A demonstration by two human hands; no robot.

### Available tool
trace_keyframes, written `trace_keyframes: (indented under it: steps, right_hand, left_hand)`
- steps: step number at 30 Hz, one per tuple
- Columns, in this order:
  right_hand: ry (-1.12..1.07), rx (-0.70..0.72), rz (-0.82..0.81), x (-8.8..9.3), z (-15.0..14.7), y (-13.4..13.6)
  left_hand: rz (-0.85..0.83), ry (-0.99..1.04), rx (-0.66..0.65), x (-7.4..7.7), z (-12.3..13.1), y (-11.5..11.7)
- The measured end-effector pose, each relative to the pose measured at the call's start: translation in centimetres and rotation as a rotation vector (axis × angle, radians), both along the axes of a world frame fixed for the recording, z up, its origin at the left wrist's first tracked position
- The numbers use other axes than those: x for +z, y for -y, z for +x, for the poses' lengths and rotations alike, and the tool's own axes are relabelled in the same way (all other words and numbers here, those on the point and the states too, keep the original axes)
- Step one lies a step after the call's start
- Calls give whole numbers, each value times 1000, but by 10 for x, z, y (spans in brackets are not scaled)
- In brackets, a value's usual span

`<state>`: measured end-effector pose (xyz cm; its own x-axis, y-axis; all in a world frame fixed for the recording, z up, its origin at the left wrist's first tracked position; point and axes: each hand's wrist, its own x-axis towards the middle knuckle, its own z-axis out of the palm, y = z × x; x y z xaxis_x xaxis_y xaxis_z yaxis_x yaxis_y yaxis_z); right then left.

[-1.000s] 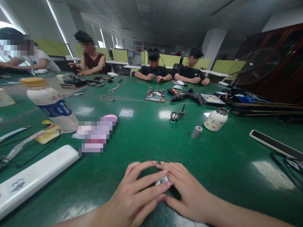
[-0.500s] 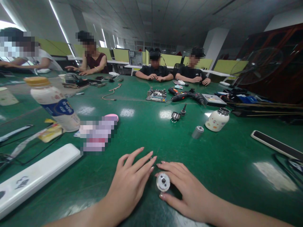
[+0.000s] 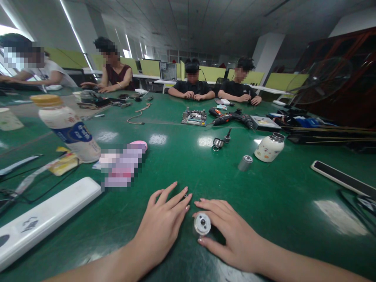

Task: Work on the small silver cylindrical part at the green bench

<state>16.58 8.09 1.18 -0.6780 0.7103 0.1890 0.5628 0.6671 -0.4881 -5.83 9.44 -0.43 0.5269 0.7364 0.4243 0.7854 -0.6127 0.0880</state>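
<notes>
A: State the position of each hand and the part.

B: Your right hand point(image 3: 232, 233) curves around a round metal part point(image 3: 202, 224), thumb at its near side and index finger at its far side, pinching it. The part is at the near middle of the green tabletop point(image 3: 167, 164), with its holed face turned up. Your left hand point(image 3: 161, 221) lies palm down, fingers loosely spread. A small ring-like piece point(image 3: 185, 195) shows between its index and middle fingertips; whether they grip it cannot be told.

A: Specify good handling.

B: Brace the round metal part with your thumb and index finger opposed. Leave its holed face uncovered so that you can see the openings. Manage the small piece with light fingertip pressure; it looks likely to roll or slip if flicked.

A: Specify edges and room to move.

B: To the left, your limit is the white power strip point(image 3: 48, 221), with the pink-edged item point(image 3: 139, 145) beyond its far end. To the far right, allow for the metal cylinder point(image 3: 244, 163) and the cream bottle point(image 3: 269, 147). Your widest sideways room is to the right, short of the black-topped bar point(image 3: 342, 178). The table's near edge is not visible.
</notes>
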Motion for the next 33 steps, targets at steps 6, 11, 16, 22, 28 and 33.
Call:
trace_keyframes:
  steps: [6,11,16,22,28,33]
  right_hand:
    - [-11,26,20,-2,1,-1]
    - [-67,34,59,-5,1,-1]
    - [-76,33,83,-8,0,-1]
    - [-64,41,99,-8,1,-1]
    - [-58,35,104,-10,2,-1]
    - [-43,40,105,-9,1,-1]
  left_hand:
    - [87,239,-175,9,1,7]
    - [44,261,-385,13,1,13]
    - [21,279,-448,19,3,12]
    - [37,256,-439,22,4,13]
    - [52,227,-454,22,3,13]
    - [69,234,-464,21,1,13]
